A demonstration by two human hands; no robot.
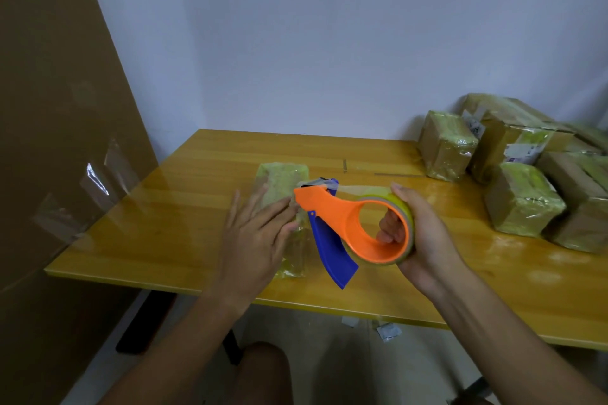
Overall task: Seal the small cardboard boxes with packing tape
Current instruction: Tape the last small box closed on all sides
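Pale wall [329, 43] backs glossy wooden table [184, 223] holding taped boxes [523, 200].

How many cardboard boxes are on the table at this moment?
At least 6: one box under the left hand, five clearly in the pile at the table's right end, e.g. and; more may be hidden or cropped.

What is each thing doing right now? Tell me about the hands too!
left hand: flat, pressing the box
right hand: gripping the tape dispenser
tape dispenser: lifted, tape stretched to the box
box: on the table, taped over
stacked boxes: taped, set aside
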